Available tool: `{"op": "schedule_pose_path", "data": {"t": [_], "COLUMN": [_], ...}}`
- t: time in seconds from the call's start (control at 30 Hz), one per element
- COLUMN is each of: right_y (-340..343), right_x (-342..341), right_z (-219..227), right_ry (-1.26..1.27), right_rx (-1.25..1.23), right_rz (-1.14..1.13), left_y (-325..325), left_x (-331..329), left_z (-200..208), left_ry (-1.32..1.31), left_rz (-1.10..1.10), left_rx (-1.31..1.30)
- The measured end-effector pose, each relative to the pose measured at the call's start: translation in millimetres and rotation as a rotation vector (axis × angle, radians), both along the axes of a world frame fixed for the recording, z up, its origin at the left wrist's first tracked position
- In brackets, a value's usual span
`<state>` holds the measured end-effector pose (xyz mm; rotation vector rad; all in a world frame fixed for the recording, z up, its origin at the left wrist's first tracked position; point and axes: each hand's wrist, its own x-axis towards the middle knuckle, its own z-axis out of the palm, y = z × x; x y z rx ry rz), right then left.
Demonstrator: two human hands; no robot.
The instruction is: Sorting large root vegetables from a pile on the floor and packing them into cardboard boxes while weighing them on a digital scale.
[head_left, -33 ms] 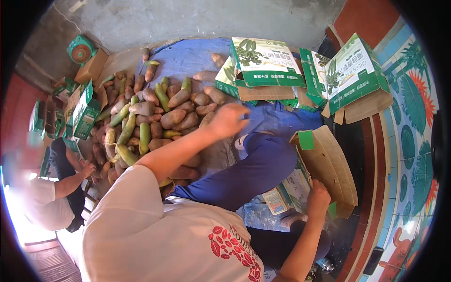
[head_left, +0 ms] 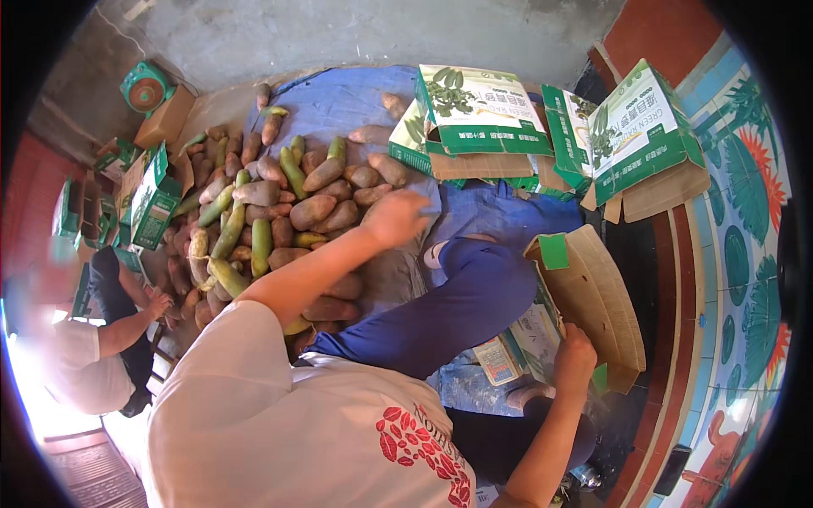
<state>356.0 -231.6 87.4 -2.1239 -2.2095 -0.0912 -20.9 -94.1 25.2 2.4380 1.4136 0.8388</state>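
My left hand (head_left: 396, 219) is stretched over the right edge of a large heap of radishes (head_left: 313, 212). Some are green; many look reddish brown and soil-covered. Motion blurs its fingers, and I cannot make out anything in them. My right hand (head_left: 576, 356) is closed on the near edge of an open cardboard box (head_left: 597, 296), to the right of my blue-trousered leg. Green tape (head_left: 554, 251) sticks to the box's flap. A printed panel of the box shows between my leg and that hand.
Green and white cartons (head_left: 487, 110) stand open at the back, with another carton (head_left: 639, 131) at back right. A blue tarp (head_left: 356, 93) lies under the heap. At the left sits another person (head_left: 85, 356), near more cartons (head_left: 157, 195) and a green fan-like device (head_left: 146, 89).
My left hand has moved a little left and toward me, over the radishes. My right hand stays on the box.
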Motion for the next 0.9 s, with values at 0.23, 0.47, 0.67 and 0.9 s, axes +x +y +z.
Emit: {"op": "schedule_pose_path", "data": {"t": [0.23, 0.47, 0.67, 0.9], "right_y": [9, 9, 8, 8], "right_x": [-1, -2, -3, -1], "right_z": [-3, 0, 2, 1], "right_ry": [-0.023, 0.064, 0.082, 0.052], "right_rx": [-0.009, 0.002, -0.01, -0.039], "right_rz": [0.014, -0.003, -0.004, -0.026], "left_y": [-70, -143, -158, -140], "left_x": [-116, -142, -145, -147], "left_z": [-116, -150, -166, -179], "left_ry": [0.55, 0.535, 0.605, 0.602], "left_rz": [0.388, 0.602, 0.628, 0.726], "left_rx": [-0.782, -1.255, -1.208, -1.183]}}
